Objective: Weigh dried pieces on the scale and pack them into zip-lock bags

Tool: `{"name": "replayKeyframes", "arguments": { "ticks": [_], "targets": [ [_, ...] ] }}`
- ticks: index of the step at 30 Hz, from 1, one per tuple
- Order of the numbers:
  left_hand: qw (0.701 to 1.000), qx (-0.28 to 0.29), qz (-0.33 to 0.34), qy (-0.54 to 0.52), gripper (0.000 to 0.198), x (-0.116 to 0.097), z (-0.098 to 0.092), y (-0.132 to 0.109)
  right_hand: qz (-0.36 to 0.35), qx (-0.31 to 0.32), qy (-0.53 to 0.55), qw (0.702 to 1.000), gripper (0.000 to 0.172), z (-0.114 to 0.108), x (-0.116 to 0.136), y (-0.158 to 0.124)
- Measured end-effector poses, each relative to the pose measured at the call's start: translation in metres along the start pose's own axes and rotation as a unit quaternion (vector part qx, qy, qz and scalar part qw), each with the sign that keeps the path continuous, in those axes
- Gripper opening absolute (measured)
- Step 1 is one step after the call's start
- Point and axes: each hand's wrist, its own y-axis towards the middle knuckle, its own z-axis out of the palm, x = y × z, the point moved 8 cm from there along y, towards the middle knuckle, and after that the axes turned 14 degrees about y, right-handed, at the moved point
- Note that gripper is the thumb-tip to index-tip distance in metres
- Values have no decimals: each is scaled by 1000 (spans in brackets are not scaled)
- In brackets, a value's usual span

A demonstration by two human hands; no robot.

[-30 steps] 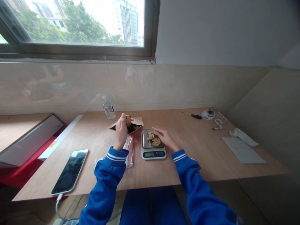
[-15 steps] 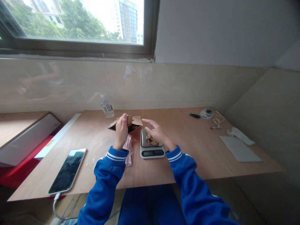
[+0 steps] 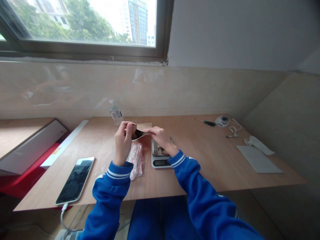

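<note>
A brown paper bag (image 3: pixel 144 126) with a dark inside is held up above the table, its mouth parted. My left hand (image 3: pixel 123 141) grips its left edge, and my right hand (image 3: pixel 161 136) pinches its right corner. Below my right hand stands a small digital kitchen scale (image 3: pixel 160 163). On its metal plate lie some brown dried slices (image 3: pixel 163 151), partly hidden by my hand and wrist. Clear zip bags (image 3: pixel 137 163) with red stripes lie on the table beside the scale, under the paper bag.
A water bottle (image 3: pixel 116 113) stands behind my left hand. At the left lies a phone (image 3: pixel 75 180) with a cable plugged in. Toward the right back are a screwdriver (image 3: pixel 208 123) and a white dome camera (image 3: pixel 222 121); a grey-white sheet (image 3: pixel 260 160) lies near the right edge.
My right hand has come left from over the scale and taken hold of the paper bag's right corner. My left hand has shifted slightly left along the bag, which is parted between both hands.
</note>
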Motion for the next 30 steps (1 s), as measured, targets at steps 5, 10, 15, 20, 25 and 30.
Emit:
{"name": "replayKeyframes", "arguments": {
  "ticks": [5,10,15,20,25,30],
  "targets": [
    [998,-44,-3,-38,31,-8,-30,-2,4,-61,29,998,36,-10,5,6],
    [991,-4,-35,-130,39,-4,-25,-13,16,-144,101,984,27,-20,2,20],
    [955,38,-138,-259,52,16,4,-37,9,-165,120,979,18,-27,-11,41],
    [856,91,-283,-423,47,29,37,-65,-28,-181,66,981,45,-30,-11,38],
    [800,120,-335,-484,40,25,51,-79,-17,-209,16,978,54,-39,-7,4],
    [836,135,-327,-419,33,37,54,-84,18,-206,-42,977,30,-62,-13,-36]
  ]
}}
